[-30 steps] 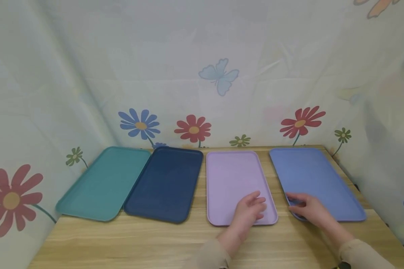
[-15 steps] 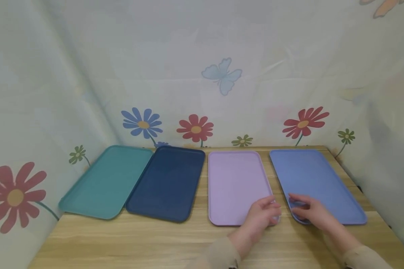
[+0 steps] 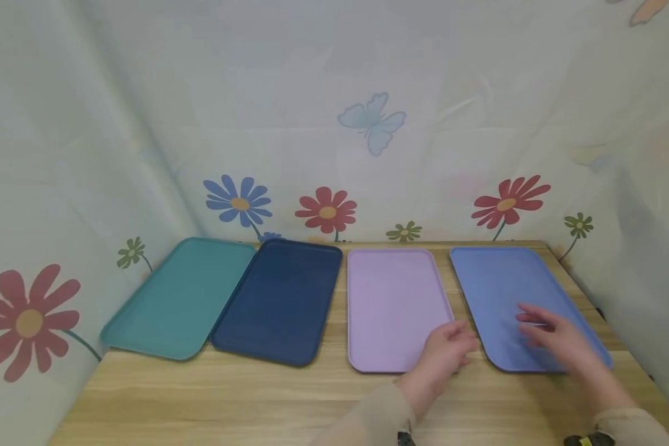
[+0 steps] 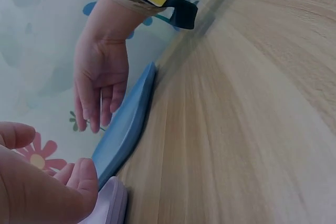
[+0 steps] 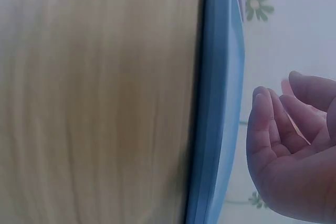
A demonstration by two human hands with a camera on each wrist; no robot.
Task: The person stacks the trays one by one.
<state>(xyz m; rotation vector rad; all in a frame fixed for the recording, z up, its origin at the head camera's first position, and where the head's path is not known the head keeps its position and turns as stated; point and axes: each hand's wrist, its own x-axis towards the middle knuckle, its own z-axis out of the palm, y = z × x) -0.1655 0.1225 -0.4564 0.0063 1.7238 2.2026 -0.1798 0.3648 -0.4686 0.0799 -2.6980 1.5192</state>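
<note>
Four separate rectangular trays lie in a row: teal [image 3: 173, 303], navy [image 3: 279, 303], lilac [image 3: 396, 297] and periwinkle blue [image 3: 513, 285]. My left hand [image 3: 446, 350] hovers at the lilac tray's front right corner, covering it, fingers loosely bent and holding nothing. Over the front part of the periwinkle tray is my right hand [image 3: 560, 337], its fingers relaxed and empty. In the left wrist view my right hand [image 4: 102, 77] hangs above the blue tray's rim. The right wrist view shows a gap between the blue tray [image 5: 218, 114] and my right hand [image 5: 294, 150].
The trays rest on a wood-grain table [image 3: 245, 402], whose bare front strip runs before them. A white curtain [image 3: 290, 93] printed with flowers and a butterfly hangs behind and at both sides. Dark wrist straps [image 3: 588, 440] sit by the sleeves.
My right hand has left the periwinkle tray's front left corner and moved right and up. My left hand has shifted right to the lilac tray's corner. The view has turned slightly left.
</note>
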